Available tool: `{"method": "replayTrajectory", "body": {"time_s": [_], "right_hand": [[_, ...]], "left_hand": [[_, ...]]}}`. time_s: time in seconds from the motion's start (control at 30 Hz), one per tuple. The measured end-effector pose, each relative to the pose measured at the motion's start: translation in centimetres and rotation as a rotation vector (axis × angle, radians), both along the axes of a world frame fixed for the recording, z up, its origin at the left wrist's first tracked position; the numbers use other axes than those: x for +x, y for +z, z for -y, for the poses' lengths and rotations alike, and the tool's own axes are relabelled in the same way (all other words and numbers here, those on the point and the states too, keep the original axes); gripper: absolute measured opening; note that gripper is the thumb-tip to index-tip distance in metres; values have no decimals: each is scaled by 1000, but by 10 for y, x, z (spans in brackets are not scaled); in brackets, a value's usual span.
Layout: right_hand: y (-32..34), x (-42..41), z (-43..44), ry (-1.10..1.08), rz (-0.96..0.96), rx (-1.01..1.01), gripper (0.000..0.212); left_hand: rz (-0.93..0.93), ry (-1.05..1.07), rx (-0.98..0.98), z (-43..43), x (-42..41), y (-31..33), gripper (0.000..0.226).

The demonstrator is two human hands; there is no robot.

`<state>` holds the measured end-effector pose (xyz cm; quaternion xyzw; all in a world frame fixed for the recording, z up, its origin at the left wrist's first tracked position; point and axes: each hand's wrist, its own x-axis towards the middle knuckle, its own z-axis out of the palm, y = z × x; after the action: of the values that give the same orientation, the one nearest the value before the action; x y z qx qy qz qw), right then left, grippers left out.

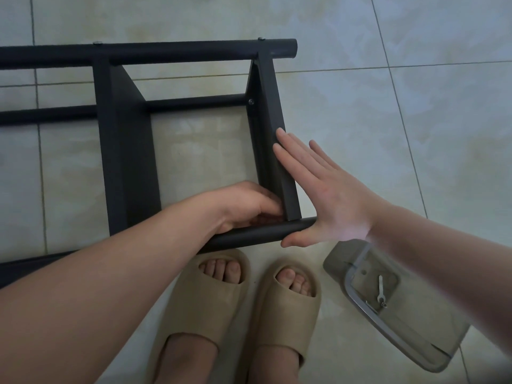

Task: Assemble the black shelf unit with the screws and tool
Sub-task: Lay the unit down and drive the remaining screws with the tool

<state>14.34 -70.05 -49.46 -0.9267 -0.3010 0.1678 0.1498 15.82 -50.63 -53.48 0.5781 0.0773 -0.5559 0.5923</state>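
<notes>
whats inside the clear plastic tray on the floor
A small metal wrench lies in the clear tray. The right forearm covers part of it, hiding anything there.

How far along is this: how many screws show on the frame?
3 screws: two on the top tube, one at the inner bar's joint. The left hand may hide more.

Black shelf unit (pixel 124 151) cut off at left edge, left hand (pixel 243 206) fingertips tucked out of sight behind end panel (pixel 273 106)

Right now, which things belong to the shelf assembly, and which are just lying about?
Job: black shelf frame, left hand at its near corner, right hand flat on the end panel, small wrench in clear tray.
Idle: beige slippers, tiled floor.
</notes>
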Motion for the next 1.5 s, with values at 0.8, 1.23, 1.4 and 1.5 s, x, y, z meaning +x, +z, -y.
{"method": "replayTrajectory", "body": {"time_s": [0.8, 1.23, 1.4, 1.5], "right_hand": [[-17, -31, 3, -116, 70, 115, 104], [-16, -33, 3, -169, 20, 146, 104], [-16, -33, 3, -177, 1, 148, 105], [-16, -33, 3, -178, -1, 151, 104]], "left_hand": [[-15, -29, 24, 2, 0, -2, 13], [-85, 27, -75, 0, 1, -4, 29], [-38, 34, -20, 3, -1, -5, 16], [-42, 58, -39, 2, 0, -5, 16]]}}
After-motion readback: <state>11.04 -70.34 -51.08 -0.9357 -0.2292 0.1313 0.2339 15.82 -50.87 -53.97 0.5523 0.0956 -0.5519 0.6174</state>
